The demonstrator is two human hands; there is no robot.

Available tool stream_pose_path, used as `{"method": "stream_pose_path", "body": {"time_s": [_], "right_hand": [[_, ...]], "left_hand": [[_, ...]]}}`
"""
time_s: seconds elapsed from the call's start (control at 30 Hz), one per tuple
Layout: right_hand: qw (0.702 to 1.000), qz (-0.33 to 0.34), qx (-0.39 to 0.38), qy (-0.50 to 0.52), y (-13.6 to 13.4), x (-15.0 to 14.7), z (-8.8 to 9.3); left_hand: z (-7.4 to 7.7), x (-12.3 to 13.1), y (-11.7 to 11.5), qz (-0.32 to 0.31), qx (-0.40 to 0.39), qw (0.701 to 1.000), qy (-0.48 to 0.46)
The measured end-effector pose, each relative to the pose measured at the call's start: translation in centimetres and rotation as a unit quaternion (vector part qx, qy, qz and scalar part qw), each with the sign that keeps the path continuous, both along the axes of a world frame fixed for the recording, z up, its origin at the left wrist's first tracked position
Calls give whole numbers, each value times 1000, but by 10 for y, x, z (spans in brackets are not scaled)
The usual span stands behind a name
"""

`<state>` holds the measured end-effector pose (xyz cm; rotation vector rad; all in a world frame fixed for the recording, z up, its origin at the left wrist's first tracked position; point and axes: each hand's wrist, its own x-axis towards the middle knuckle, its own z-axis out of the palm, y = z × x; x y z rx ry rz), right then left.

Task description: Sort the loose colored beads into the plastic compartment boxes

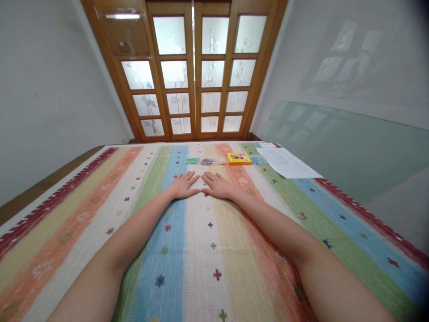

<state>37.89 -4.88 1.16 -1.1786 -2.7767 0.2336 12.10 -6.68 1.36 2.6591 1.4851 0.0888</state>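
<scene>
My left hand (183,185) lies flat on the striped tablecloth (201,250), palm down with fingers spread. Beside it my right hand (216,185) rests the same way, and the two thumbs meet or nearly meet at the tips. Neither hand holds anything. Just beyond the fingertips is a row of small things: a clear bag with green pieces (193,160), a clear bag with dark pieces (208,160), a yellow and orange box (239,158) and a clear bag with blue pieces (258,160). What the pieces are is too small to tell.
Printed white paper sheets (288,163) lie at the table's far right. A greenish glass panel (335,143) stands along the right side against the wall. Past the far table edge are wooden doors with frosted panes (194,67).
</scene>
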Motion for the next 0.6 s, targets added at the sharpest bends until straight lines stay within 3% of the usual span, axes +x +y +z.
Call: {"method": "stream_pose_path", "body": {"time_s": [0.6], "right_hand": [[1000, -5, 4, 3, -14, -7, 4]], "left_hand": [[3, -3, -3, -22, 5, 1000, 2]]}}
